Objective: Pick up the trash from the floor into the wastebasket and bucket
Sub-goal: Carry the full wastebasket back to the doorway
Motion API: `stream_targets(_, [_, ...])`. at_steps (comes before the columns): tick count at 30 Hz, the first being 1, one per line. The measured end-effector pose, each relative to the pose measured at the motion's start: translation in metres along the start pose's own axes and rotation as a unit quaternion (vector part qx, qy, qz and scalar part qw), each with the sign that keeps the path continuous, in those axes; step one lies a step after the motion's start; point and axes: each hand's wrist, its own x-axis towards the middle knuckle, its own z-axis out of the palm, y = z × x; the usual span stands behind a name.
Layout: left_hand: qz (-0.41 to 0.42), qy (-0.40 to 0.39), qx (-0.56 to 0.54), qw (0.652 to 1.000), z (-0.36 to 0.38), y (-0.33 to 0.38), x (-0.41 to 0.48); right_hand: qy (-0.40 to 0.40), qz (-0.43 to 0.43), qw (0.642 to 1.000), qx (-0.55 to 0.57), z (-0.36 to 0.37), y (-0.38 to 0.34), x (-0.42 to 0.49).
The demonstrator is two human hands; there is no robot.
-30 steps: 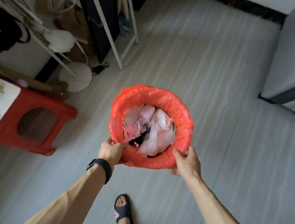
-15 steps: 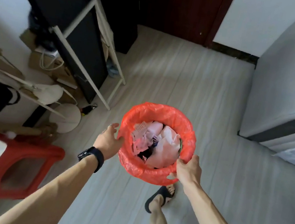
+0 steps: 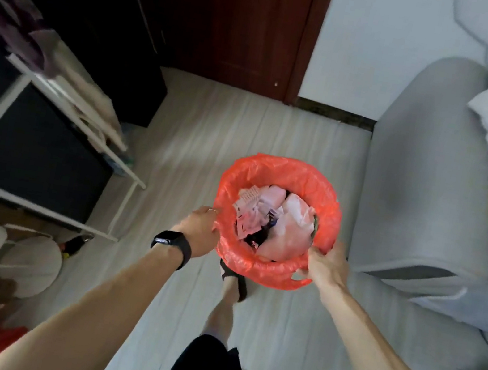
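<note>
A round wastebasket (image 3: 284, 172) lined with a red plastic bag hangs above the floor in the middle of the view. Crumpled pink and white trash (image 3: 270, 215) fills its inside. My right hand (image 3: 325, 264) grips the near right rim and the bag's edge. My left hand (image 3: 200, 231), with a black watch on its wrist, presses against the left side of the basket, fingers around the rim. A bucket is not in view.
A grey sofa (image 3: 424, 190) with clothes stands close on the right. A black cabinet with a white metal frame (image 3: 50, 131) stands left. A dark red door (image 3: 248, 22) is ahead. My sandalled foot (image 3: 234, 281) steps under the basket. Light floor runs ahead.
I have walked forward carrying the basket; the door and sofa are nearer, and the red stool has slid out of view at bottom left. Both hands stay on the rim.
</note>
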Motion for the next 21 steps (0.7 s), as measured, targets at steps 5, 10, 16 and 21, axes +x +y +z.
stream_targets(5, [0.045, -0.016, 0.024, 0.999, -0.064, 0.064, 0.141, 0.051, -0.006, 0.998, 0.025, -0.037, -0.098, 0.072])
stream_targets(10, [0.061, -0.018, 0.046, 0.997, -0.126, 0.135, 0.258, 0.061, 0.048, 0.996, 0.053, -0.064, -0.162, 0.182])
stream_targets(16, [0.088, 0.014, 0.080, 0.993, -0.175, 0.223, 0.387, 0.042, 0.054, 0.995, 0.076, -0.099, -0.231, 0.320])
stream_targets(21, [0.069, 0.042, 0.103, 0.991, -0.183, 0.277, 0.499, 0.034, 0.087, 0.994, 0.061, -0.107, -0.256, 0.466])
